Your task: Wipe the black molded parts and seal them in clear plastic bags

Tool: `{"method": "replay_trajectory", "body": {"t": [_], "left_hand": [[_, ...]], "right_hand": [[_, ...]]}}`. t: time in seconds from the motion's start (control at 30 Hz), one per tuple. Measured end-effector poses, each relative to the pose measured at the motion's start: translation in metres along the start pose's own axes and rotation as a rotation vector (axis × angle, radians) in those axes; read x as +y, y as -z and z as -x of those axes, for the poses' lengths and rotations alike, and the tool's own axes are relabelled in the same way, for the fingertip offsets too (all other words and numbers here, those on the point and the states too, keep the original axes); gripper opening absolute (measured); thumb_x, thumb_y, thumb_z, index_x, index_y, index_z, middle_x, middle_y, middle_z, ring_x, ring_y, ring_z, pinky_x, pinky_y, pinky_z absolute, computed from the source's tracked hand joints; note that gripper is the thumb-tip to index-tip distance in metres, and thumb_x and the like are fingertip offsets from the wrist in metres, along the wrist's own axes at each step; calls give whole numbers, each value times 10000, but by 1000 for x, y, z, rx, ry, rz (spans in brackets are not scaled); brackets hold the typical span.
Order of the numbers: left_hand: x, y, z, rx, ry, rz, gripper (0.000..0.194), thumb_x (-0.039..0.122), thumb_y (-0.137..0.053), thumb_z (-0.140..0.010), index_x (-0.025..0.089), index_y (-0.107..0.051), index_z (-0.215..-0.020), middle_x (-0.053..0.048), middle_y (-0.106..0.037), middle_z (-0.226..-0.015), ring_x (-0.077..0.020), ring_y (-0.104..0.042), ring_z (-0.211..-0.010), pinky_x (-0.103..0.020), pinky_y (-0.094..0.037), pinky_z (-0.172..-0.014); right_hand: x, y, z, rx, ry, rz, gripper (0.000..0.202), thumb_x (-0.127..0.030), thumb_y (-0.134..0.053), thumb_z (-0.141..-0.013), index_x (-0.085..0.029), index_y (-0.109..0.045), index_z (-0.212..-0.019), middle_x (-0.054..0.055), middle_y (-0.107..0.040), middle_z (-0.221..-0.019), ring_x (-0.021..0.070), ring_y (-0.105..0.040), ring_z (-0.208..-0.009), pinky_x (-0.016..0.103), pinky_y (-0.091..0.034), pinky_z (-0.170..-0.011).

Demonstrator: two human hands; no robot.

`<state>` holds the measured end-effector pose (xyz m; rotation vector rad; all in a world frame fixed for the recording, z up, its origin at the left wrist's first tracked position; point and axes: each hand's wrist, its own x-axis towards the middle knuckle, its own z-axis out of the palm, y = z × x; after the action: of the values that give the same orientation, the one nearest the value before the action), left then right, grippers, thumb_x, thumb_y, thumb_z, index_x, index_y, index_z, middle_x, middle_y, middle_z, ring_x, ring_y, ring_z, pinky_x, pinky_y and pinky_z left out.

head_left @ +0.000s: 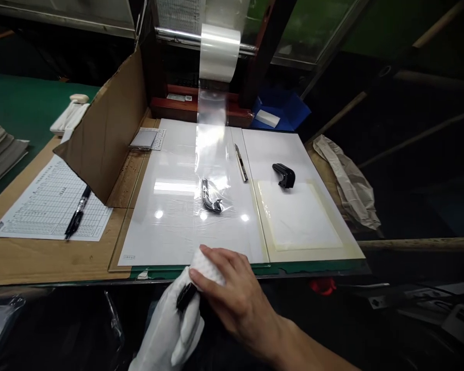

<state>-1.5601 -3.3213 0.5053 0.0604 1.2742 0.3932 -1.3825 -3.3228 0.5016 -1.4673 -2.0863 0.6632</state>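
At the near bench edge, the gloved left hand grips a small black part, while the bare right hand pinches a white sponge against it.

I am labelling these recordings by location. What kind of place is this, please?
Probably a packing or inspection station in a factory. A roll of clear plastic film hangs over a white work mat, a small black part lies waiting, and a printed tally sheet with a pen lies alongside.
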Motion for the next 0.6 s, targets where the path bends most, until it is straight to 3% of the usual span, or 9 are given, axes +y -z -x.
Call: {"method": "replay_trajectory", "body": {"t": [0.13,0.27,0.37,0.5,0.6], "left_hand": [[3,-4,5,-18,23,8,505,581,-552,-913,217,-485,-569,67,-295,-297,-58,-235,-259,-188,-244,-323],[-3,1,-1,-114,21,29,517,626,-529,-919,209,-559,-614,60,-325,-321,-73,-247,-261,-207,-199,-300],[-10,7,-10,-130,37,2,558,671,-519,-898,213,-565,-582,55,-281,-292,-86,-235,-241,-226,-185,-278],[-15,17,-16,-109,-11,-84,516,663,-548,-875,223,-618,-614,47,-307,-298,-104,-259,-243,-241,-250,-272],[-19,27,-12,-81,-65,-123,300,549,-676,-825,254,-726,-797,48,-347,-312,-154,-390,-296,-258,-372,-310]], "right_hand": [[2,4,1,25,-152,-39,453,-168,-594,-966,-304,-574,-1398,95,-545,-1485,256,-513,-1267,476,-541,-986],[3,7,2,-30,-69,-77,437,-157,-575,-972,-311,-594,-1381,85,-526,-1511,253,-508,-1280,481,-531,-1005],[4,8,3,-20,-172,-74,469,-190,-595,-972,-319,-556,-1422,87,-535,-1504,250,-523,-1262,483,-543,-1002],[3,14,3,-98,-85,-140,465,-170,-577,-977,-329,-569,-1414,78,-484,-1555,252,-518,-1300,507,-529,-1034],[10,31,-2,-177,-326,-385,415,-302,-588,-998,-343,-571,-1411,55,-541,-1511,241,-537,-1344,518,-485,-1115]]}}
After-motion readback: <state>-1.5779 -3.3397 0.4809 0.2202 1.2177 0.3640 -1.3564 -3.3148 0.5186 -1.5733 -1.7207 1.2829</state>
